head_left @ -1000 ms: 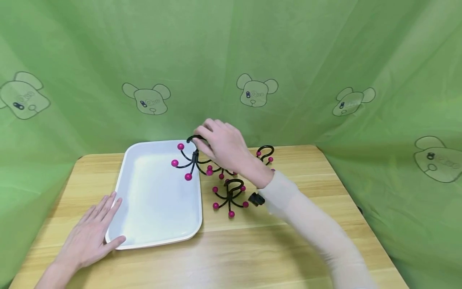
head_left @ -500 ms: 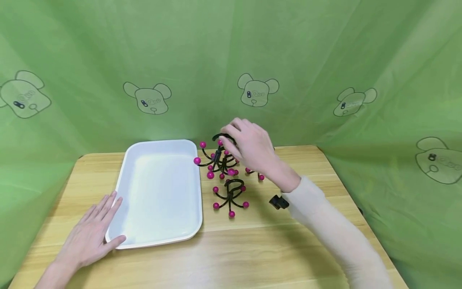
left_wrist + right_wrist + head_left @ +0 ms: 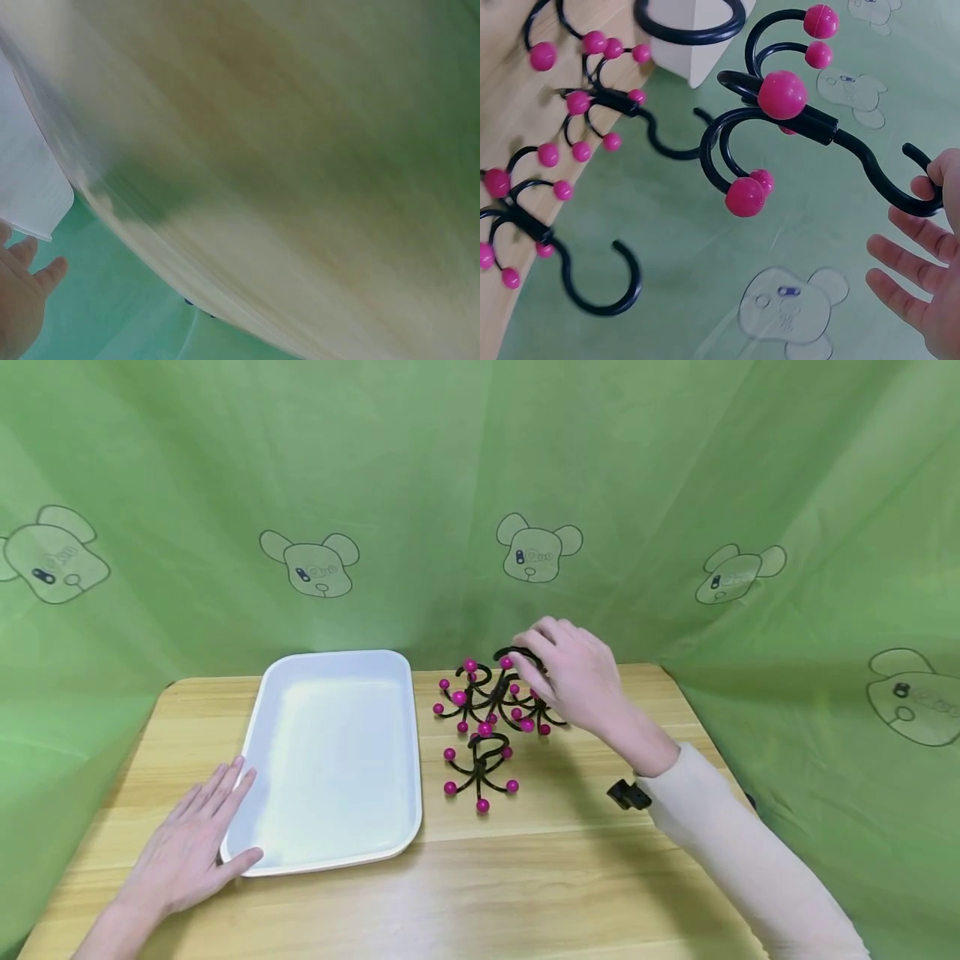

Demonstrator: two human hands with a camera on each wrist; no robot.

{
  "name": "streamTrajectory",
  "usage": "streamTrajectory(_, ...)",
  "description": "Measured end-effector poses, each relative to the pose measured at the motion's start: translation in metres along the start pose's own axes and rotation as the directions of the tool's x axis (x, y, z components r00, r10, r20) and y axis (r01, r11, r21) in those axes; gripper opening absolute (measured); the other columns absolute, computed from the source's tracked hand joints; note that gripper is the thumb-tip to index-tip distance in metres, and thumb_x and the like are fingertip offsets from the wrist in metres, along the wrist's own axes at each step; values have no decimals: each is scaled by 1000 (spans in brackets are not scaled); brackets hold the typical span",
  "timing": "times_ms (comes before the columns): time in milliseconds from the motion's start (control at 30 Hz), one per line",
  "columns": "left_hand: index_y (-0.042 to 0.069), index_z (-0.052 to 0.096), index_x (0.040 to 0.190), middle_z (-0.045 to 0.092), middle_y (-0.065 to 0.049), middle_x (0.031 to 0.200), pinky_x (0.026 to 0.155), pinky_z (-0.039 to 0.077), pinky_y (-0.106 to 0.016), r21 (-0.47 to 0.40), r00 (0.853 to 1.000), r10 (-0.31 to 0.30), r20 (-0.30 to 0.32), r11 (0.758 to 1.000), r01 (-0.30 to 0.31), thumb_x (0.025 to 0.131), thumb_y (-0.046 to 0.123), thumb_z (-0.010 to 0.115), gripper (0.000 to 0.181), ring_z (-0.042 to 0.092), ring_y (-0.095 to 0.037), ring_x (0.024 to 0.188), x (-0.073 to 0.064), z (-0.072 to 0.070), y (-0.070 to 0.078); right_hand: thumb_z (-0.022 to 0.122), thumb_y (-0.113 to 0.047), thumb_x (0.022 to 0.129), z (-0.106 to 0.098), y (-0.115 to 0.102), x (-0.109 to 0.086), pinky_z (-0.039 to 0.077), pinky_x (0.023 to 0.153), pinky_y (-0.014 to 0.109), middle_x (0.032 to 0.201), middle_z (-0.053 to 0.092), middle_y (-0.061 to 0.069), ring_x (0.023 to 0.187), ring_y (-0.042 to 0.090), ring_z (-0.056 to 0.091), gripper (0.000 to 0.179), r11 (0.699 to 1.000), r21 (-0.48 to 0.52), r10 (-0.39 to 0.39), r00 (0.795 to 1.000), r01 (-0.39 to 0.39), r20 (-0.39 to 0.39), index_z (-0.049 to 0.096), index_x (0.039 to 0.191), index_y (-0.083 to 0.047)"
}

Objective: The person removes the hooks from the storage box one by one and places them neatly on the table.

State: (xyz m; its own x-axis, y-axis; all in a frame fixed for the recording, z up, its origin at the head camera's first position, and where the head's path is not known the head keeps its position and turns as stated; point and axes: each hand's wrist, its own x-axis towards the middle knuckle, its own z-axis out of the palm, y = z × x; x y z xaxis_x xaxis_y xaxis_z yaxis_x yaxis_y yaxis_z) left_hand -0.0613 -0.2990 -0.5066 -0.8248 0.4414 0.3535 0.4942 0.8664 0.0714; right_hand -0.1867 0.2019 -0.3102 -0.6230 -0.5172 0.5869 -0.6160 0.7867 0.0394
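Note:
My right hand [image 3: 577,672] pinches a black multi-arm hanger hook [image 3: 498,692] by its curved top. The right wrist view shows this hanger hook [image 3: 810,124] with its pink balls pointing away from the hand, thumb and forefinger at the bend. It hangs above two similar hooks: one at back left [image 3: 467,708], another at back right [image 3: 540,710], partly hidden by it. A third hook [image 3: 480,767] lies nearer the front. My left hand [image 3: 187,843] rests with straight, spread fingers on the left rim of a white tray [image 3: 337,768].
A wooden table [image 3: 525,893] carries everything. Behind and at both sides hangs a green curtain [image 3: 420,485] with bear-head outlines. A small black device [image 3: 628,794] sits at the right wrist. Mostly blurred table fills the left wrist view, with a tray corner [image 3: 30,172].
My right hand has moved right with the hanger hook, from over the tray's right edge to above the back hooks. The left hand and tray stay in place.

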Motion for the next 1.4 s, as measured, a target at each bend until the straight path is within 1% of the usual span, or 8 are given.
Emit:
streamTrajectory(300, 7, 25, 168, 22, -17, 177, 131, -14, -16, 2, 1000, 3, -6, 1000, -3, 86, 58, 72, 107, -4, -10, 168, 0, -1, 0, 64, -32, 101, -6, 20, -29, 56, 64, 41, 105, 74, 11, 88, 31, 69, 26, 999, -10, 53, 998, -54, -22, 73, 110, -9)
streamTrajectory(467, 6, 26, 167, 23, -17, 177, 131, -14, -16, 3, 1000, 3, -5, 1000, -3, 86, 58, 73, 107, -11, -5, 165, 1, -1, 1, 66, -28, 100, -10, 29, -42, 55, 62, 42, 102, 74, 11, 85, 31, 68, 23, 998, -18, 57, 998, -58, -35, 73, 109, -8)
streamTrajectory(600, 6, 27, 167, 24, -17, 177, 131, -13, -16, 5, 1000, 6, -8, 1000, -6, 86, 59, 72, 107, -13, -3, 164, 1, 0, 0, 68, -25, 98, -11, 35, -52, 54, 60, 42, 100, 74, 12, 82, 31, 67, 21, 998, -28, 55, 998, -55, -20, 73, 108, -7)
streamTrajectory(733, 6, 27, 167, 23, -17, 177, 132, -13, -16, 7, 1000, 6, -8, 1000, -6, 86, 59, 72, 107, -11, -5, 165, 1, 0, 0, 69, -24, 98, -10, 40, -60, 53, 57, 41, 100, 74, 12, 80, 30, 67, 20, 998, -37, 57, 998, -56, 12, 73, 108, -7)
streamTrajectory(867, 6, 26, 167, 24, -17, 177, 132, -13, -16, 6, 1000, 5, -9, 1000, -5, 86, 59, 72, 107, -7, -7, 167, 1, 0, 0, 71, -23, 97, -5, 44, -70, 53, 56, 40, 99, 74, 12, 78, 29, 66, 19, 998, -38, 46, 999, -45, 30, 73, 108, -8)
streamTrajectory(1100, 5, 27, 167, 24, -19, 176, 132, -13, -17, 9, 1000, 7, -11, 1000, -7, 86, 59, 71, 107, -12, -4, 164, 1, 0, 0, 65, -27, 101, 7, 51, -88, 49, 52, 35, 93, 70, 10, 71, 24, 62, 20, 999, -44, 12, 998, -10, 56, 73, 105, -9)
streamTrajectory(1300, 6, 26, 167, 23, -18, 177, 132, -13, -18, 10, 1000, 3, -14, 1000, -3, 87, 59, 71, 107, -6, -9, 167, 0, 0, 0, 68, -28, 98, 21, 56, -103, 46, 50, 31, 88, 68, 7, 66, 20, 59, 20, 996, -67, -46, 996, 52, 80, 74, 105, -11)
streamTrajectory(1400, 6, 26, 167, 23, -18, 177, 132, -13, -17, 9, 1000, 1, -12, 1000, -1, 87, 59, 71, 106, -9, -7, 166, 1, 0, 0, 70, -27, 96, 26, 56, -111, 44, 50, 27, 87, 67, 5, 65, 17, 57, 20, 995, -69, -63, 993, 70, 97, 76, 107, -12)
